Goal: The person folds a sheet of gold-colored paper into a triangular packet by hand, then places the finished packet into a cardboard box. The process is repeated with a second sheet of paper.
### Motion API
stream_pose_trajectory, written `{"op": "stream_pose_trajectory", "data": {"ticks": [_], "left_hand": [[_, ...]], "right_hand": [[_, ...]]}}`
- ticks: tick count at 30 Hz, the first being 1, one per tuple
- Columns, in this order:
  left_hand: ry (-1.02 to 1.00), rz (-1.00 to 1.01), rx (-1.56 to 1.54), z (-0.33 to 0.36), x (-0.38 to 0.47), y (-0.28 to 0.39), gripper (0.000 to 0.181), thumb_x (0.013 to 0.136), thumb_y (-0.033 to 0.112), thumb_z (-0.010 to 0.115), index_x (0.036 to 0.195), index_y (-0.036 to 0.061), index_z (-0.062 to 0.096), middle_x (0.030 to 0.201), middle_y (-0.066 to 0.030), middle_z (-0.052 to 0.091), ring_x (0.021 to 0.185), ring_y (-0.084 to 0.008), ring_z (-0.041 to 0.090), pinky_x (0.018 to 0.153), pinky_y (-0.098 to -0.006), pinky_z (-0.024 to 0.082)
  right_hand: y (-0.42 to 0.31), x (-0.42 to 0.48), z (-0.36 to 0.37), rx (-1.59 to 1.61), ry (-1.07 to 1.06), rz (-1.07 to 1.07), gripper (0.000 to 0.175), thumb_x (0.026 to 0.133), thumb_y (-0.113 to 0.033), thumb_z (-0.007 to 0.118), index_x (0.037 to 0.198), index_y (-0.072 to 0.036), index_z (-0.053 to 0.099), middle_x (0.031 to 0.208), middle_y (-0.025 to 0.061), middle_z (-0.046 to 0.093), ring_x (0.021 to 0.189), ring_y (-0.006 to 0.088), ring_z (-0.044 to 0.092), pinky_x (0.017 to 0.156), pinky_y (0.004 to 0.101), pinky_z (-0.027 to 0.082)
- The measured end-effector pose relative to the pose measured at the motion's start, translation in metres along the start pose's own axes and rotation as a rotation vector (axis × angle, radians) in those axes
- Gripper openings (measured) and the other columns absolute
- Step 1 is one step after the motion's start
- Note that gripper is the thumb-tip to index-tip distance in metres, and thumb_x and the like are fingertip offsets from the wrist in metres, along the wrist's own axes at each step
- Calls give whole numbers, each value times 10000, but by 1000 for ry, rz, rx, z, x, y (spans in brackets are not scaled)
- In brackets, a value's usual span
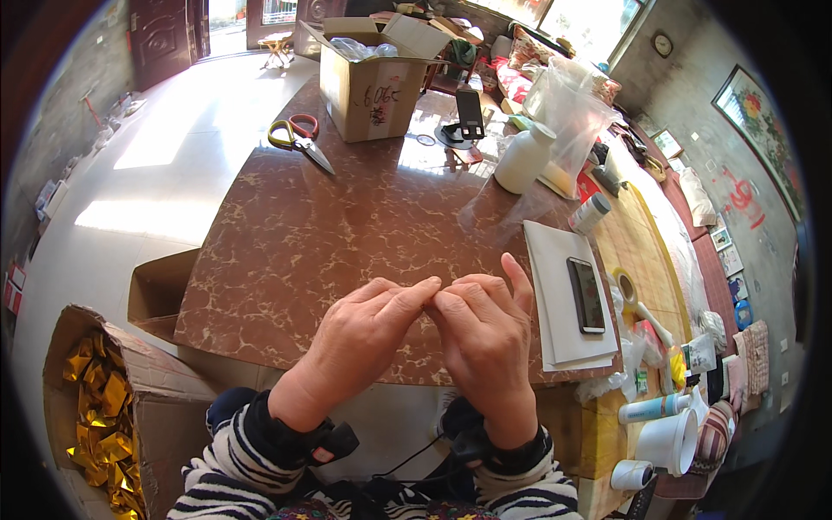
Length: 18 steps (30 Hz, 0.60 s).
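Note:
My left hand (364, 325) and my right hand (484, 325) meet fingertip to fingertip above the near part of a brown marble-patterned table (292, 240). Both have thumb and forefinger drawn together, and the right little finger sticks up. Anything pinched between the fingertips is too small or hidden to make out. To the right of my right hand, a smartphone (587, 296) rests on a stack of white sheets (552, 279).
Scissors (302, 143) and an open cardboard box (370, 97) stand farther back, near a phone holder (468, 117) and a white plastic bottle (525, 158). At lower left, a carton (156, 377) holds folded gold foil pieces (104, 422). A tape roll (626, 287) lies at right.

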<state>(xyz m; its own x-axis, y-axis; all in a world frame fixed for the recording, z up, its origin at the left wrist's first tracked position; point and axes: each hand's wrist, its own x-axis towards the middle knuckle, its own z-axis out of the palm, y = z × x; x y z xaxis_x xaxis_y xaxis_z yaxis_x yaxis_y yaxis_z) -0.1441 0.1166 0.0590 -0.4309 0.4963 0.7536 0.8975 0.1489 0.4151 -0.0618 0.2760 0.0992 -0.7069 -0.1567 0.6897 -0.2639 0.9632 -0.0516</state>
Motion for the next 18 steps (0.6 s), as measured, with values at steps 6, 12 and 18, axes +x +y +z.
{"op": "stream_pose_trajectory", "data": {"ticks": [6,12,18], "left_hand": [[72,-76,-53,-3,-2,-8,472,862,-23,701,1326,60,675,1003,-120,747,884,-295,708,757,-401,586],[315,-505,-392,-11,-6,-23,262,997,-33,651,1243,2,734,1052,-92,775,945,-124,710,828,-264,560],[305,-610,-605,-16,-12,-30,252,1036,-25,619,1266,-16,721,1120,-38,744,974,-76,673,874,-226,559]], "right_hand": [[-1,0,0,-113,47,33,283,890,-124,787,1168,-91,747,1126,39,726,1163,234,658,1205,486,338],[36,-6,-19,155,437,315,325,991,-156,732,1293,-37,703,1233,125,700,1160,264,658,1080,390,466],[58,-16,-1,641,293,596,325,1011,-180,734,1273,9,698,1186,96,702,1047,164,648,951,299,519]]}}
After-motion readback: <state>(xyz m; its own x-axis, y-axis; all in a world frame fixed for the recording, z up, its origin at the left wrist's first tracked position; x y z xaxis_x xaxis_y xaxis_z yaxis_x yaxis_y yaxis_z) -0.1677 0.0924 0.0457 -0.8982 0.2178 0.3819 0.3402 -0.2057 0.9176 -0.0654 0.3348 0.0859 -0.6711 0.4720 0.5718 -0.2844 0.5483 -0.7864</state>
